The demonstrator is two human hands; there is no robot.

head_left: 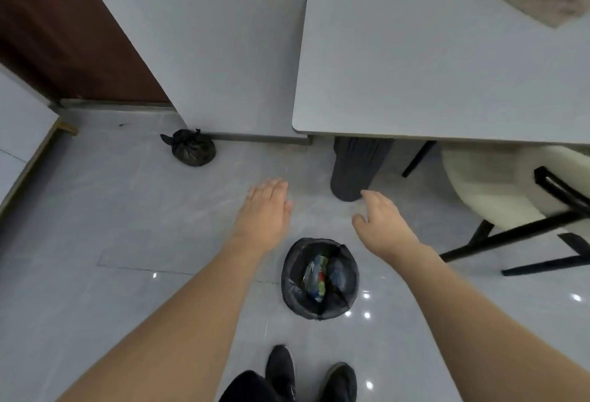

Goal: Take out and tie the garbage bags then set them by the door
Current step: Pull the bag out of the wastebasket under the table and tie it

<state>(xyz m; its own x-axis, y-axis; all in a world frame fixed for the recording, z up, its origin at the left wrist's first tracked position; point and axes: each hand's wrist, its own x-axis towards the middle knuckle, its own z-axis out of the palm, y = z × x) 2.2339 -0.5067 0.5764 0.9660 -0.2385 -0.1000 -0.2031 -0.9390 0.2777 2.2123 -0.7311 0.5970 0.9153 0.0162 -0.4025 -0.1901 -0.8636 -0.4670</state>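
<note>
Garbage bag (320, 278) stands mouth-up between left hand (265, 213) and right hand (381, 224), both spread, empty.

Home dining area, prob. an apt.
Grey table (431, 60) w/ cream chair (479, 187) sitting on glossy floor tiles (127, 210); brown door (64, 34) showing behind.

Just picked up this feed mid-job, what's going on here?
A person stands over a small bin lined with an open black bag that holds rubbish. Both arms reach forward above it: the left hand and the right hand are open and hold nothing. One tied black bag already sits on the floor at the wall near the brown door.
</note>
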